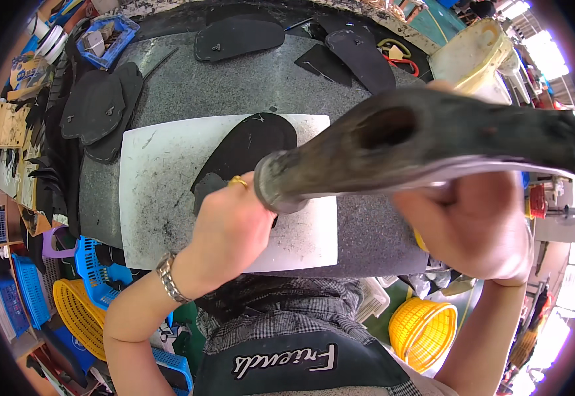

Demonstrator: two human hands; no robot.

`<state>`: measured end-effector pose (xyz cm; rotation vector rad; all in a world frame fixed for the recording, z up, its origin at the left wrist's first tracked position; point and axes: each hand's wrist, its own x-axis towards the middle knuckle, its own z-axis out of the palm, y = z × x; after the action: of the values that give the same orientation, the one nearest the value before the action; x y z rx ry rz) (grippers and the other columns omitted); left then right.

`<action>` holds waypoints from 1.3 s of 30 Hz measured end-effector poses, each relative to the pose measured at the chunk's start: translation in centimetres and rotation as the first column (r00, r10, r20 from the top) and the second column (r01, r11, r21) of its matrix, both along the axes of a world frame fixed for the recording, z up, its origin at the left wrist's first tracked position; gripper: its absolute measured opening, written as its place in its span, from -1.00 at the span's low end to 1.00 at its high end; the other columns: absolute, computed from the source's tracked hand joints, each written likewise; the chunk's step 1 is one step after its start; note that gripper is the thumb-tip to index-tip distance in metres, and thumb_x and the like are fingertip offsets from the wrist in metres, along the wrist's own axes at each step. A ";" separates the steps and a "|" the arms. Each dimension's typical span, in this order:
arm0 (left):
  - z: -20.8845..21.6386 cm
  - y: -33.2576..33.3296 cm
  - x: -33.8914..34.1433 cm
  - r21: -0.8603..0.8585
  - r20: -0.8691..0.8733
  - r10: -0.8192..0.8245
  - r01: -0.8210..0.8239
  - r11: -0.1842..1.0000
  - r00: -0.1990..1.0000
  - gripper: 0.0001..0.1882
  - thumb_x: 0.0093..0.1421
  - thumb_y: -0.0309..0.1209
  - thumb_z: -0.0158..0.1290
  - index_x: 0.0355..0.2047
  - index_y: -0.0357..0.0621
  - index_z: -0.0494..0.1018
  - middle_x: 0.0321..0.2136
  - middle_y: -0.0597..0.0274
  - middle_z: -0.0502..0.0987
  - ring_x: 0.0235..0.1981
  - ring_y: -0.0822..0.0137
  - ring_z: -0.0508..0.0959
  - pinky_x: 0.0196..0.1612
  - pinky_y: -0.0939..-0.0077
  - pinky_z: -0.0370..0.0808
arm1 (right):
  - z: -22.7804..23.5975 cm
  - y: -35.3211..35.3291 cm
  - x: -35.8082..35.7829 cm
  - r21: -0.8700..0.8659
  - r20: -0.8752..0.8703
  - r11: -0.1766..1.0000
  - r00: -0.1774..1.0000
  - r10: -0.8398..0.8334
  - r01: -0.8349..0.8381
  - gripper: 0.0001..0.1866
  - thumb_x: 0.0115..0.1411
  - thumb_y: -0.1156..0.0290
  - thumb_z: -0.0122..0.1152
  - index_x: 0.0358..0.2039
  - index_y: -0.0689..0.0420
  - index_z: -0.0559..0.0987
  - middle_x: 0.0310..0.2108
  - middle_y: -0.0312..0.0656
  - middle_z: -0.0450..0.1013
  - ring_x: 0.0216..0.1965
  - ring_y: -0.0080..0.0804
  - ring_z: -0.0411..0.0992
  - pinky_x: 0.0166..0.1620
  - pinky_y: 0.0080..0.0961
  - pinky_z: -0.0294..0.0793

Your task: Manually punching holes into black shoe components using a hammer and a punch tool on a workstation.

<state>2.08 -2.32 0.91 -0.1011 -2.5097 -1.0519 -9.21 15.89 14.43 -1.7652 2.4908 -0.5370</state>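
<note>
A dark metal hammer (446, 132) looms close in front, slightly blurred. Its round face points left and an oval hole shows in its head. My right hand (479, 224) is closed beneath it, the grip partly hidden by the head. My left hand (228, 231), with a ring and a metal watch, is closed over the white board (162, 218). The hammer's round end covers its fingertips, so what they hold cannot be made out. Under and beyond that hand lies a black sole-shaped piece (254, 142), with a smaller dark grey piece (211, 188) against the hand.
Black sole-shaped pieces lie at the left (93, 109), the back (238, 39) and the back right (360, 56) of the grey work surface (380, 231). A blue basket (109, 39) stands back left. Yellow (426, 330) and blue baskets (96, 264) stand below the near edge.
</note>
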 end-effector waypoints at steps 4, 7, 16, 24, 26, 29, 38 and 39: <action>-0.1 -0.1 -1.2 0.309 0.116 -0.044 0.007 0.951 0.992 -0.94 0.08 -0.64 0.09 -0.45 -0.28 0.42 -0.57 0.15 0.50 -0.57 0.28 0.51 -0.49 0.48 0.47 | -0.5 0.9 -1.0 0.121 -0.074 0.983 0.986 0.146 -0.137 -0.66 -0.01 0.64 0.25 -0.16 0.24 0.49 -0.44 -0.26 0.40 -0.61 -0.52 0.33 -0.52 -0.54 0.30; -0.1 -0.8 -0.6 0.422 0.181 -0.052 -0.030 0.906 0.982 -0.97 0.14 -0.64 0.06 -0.40 -0.30 0.44 -0.51 0.20 0.57 -0.47 0.52 0.56 -0.42 0.58 0.47 | 0.6 -0.2 -1.0 -0.007 0.033 0.993 0.993 0.114 -0.114 -0.66 0.01 0.67 0.24 -0.15 0.27 0.48 -0.39 -0.24 0.43 -0.47 -0.54 0.41 -0.44 -0.52 0.37; -0.3 -0.9 -0.7 0.700 0.304 -0.074 -0.170 0.694 0.950 -0.98 0.16 -0.63 0.07 -0.39 -0.31 0.45 -0.49 0.25 0.56 -0.38 0.57 0.54 -0.35 0.62 0.49 | 2.2 -0.4 -1.6 -0.040 0.130 0.999 0.991 0.019 -0.013 -0.69 0.08 0.71 0.21 -0.11 0.33 0.48 -0.19 -0.19 0.50 -0.17 -0.51 0.45 -0.09 -0.60 0.43; 0.1 0.4 -0.8 0.020 -0.005 0.031 -0.031 0.999 1.000 -0.88 0.02 -0.58 0.17 -0.41 -0.21 0.46 -0.51 0.10 0.49 -0.57 0.12 0.49 -0.52 0.35 0.40 | -1.7 -1.7 -2.2 -0.216 -0.009 0.937 0.960 0.281 -0.276 -0.62 0.06 0.66 0.19 -0.07 0.23 0.42 -0.41 -0.19 0.42 -0.50 -0.41 0.42 -0.42 -0.53 0.43; 0.0 -0.3 -1.2 0.053 0.026 -0.002 0.000 0.999 1.000 -0.90 0.05 -0.62 0.13 -0.41 -0.24 0.44 -0.51 0.06 0.50 -0.57 0.18 0.51 -0.51 0.45 0.42 | -0.4 -0.1 -1.5 0.198 -0.057 0.960 0.976 0.211 -0.196 -0.67 0.03 0.60 0.20 -0.14 0.24 0.45 -0.42 -0.16 0.36 -0.60 -0.33 0.33 -0.49 -0.48 0.35; -0.7 -0.9 -1.8 0.551 0.131 -0.027 -0.050 0.833 0.991 -0.93 0.09 -0.60 0.12 -0.41 -0.25 0.45 -0.49 0.04 0.53 -0.58 0.29 0.51 -0.50 0.57 0.40 | -0.1 -0.2 -1.9 -0.066 0.041 0.981 0.982 0.183 -0.180 -0.62 -0.03 0.69 0.21 -0.14 0.29 0.45 -0.37 -0.13 0.40 -0.53 -0.45 0.38 -0.49 -0.52 0.34; -1.4 -0.1 -2.1 0.223 0.018 0.014 -0.017 0.975 1.000 -0.91 0.08 -0.58 0.12 -0.39 -0.27 0.45 -0.55 0.07 0.53 -0.60 0.23 0.50 -0.46 0.55 0.43 | -1.0 -0.7 -2.4 0.031 -0.009 0.988 0.988 0.154 -0.154 -0.77 0.01 0.60 0.20 -0.26 0.22 0.50 -0.43 -0.18 0.35 -0.59 -0.35 0.35 -0.50 -0.39 0.33; -1.3 -0.3 -2.5 0.549 0.096 0.013 -0.064 0.834 0.995 -0.92 0.08 -0.58 0.12 -0.40 -0.28 0.44 -0.56 0.06 0.52 -0.61 0.21 0.50 -0.46 0.55 0.43 | -1.1 -1.1 -2.7 -0.073 0.068 0.982 0.981 0.180 -0.175 -0.79 0.01 0.61 0.20 -0.28 0.22 0.50 -0.45 -0.17 0.34 -0.61 -0.34 0.33 -0.51 -0.41 0.33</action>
<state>-0.40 -2.60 -0.41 0.1696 -2.1609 -1.7498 -11.87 14.76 13.32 -1.9293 2.2632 -0.6654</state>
